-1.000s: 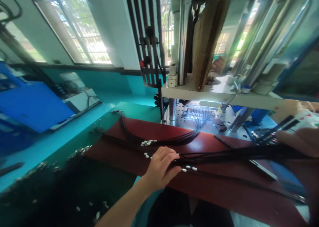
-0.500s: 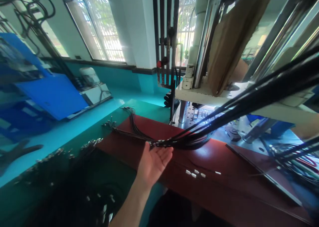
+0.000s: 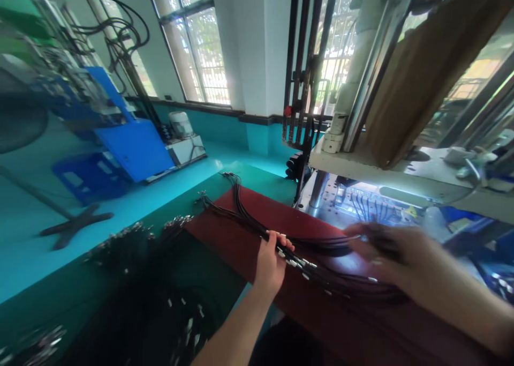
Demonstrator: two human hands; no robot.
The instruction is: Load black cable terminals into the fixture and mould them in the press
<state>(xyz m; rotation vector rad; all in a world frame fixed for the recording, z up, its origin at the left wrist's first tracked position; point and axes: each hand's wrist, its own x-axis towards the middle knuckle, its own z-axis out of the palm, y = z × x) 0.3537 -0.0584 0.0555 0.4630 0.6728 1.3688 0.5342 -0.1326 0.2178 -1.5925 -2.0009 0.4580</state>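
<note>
Cables (image 3: 251,222) now inside left grip (image 3: 272,259); white tips (image 3: 291,263) outside

Head view, single: worn high, looking forward and down across the green desk (image 3: 269,184), near; window (image 3: 206,50) far left.

The left hand (image 3: 272,267), open and palm-up a moment ago, now curls its fingers (image 3: 273,238) around the black cables (image 3: 254,224). The raised strands have dropped low over the red board (image 3: 281,205). The right hand (image 3: 405,259), blurred, comes into view, as does a fan's cage (image 3: 20,109), far left.
</note>
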